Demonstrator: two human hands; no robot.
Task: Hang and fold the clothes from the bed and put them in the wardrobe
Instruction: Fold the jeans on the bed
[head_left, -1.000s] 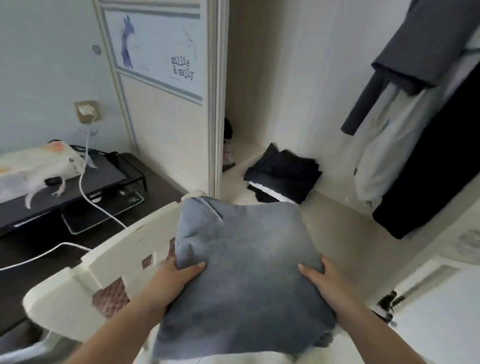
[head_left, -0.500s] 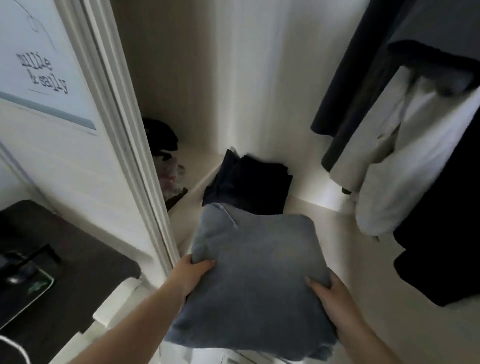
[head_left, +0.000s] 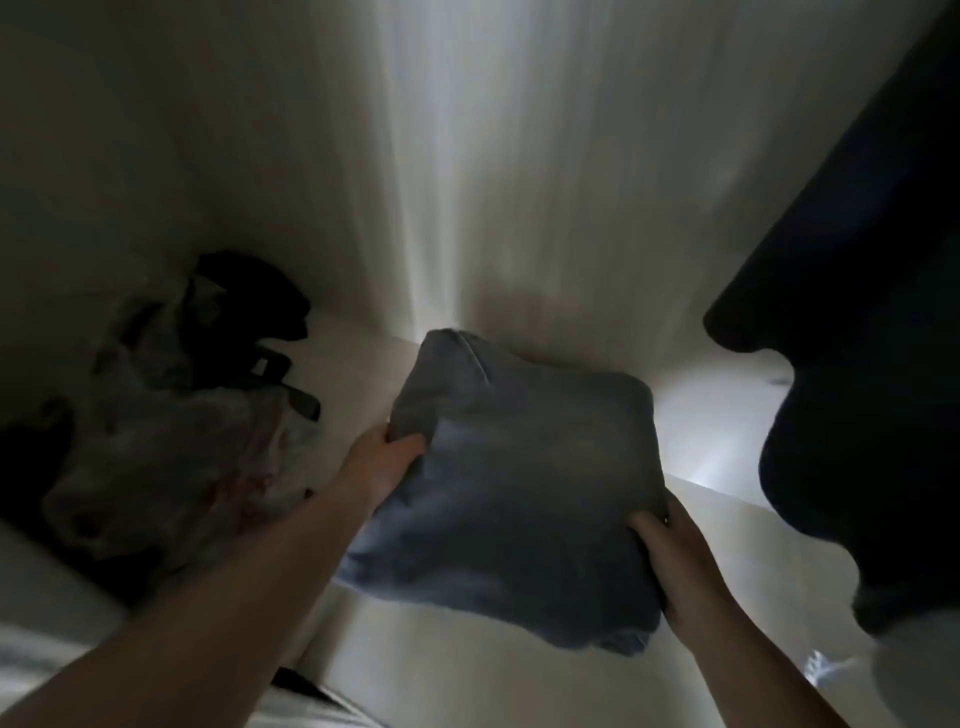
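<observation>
Both hands have carried the folded grey garment right inside the wardrobe, well past the door frame they were level with a moment ago. The left hand and right hand each keep a clamped grip on a side edge. It hovers over the pale shelf, seemingly above the dark pile, so setting it down looks next. A heap of bags sits left, dark hanging clothes right.
</observation>
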